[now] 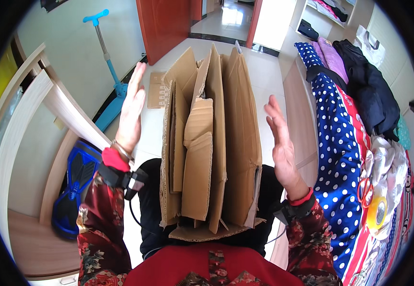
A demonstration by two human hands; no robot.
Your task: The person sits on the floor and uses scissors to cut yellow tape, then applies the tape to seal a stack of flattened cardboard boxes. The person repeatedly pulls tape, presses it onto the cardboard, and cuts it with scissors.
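A bundle of folded corrugated cardboard (241, 143) stands on edge before me, its several layers running away from my body. It seems to rest on or between my legs, which are in dark trousers (149, 207). My left hand (132, 111) is raised to the left of the bundle, palm inward, holding nothing. On the other side, my right hand (281, 146) is also raised with bare fingers, apart from the cardboard. A torn, creased flap (198, 153) sticks up among the middle layers, and a bent piece (214, 234) lies under the near end.
A flat cardboard piece (156, 91) lies on the tiled floor by a blue kick scooter (112, 89). At left, a blue caster board (74, 189) leans by a wooden shelf. The bed at right holds a polka-dot quilt (335, 150), red-handled scissors (365, 193) and a tape roll (377, 212).
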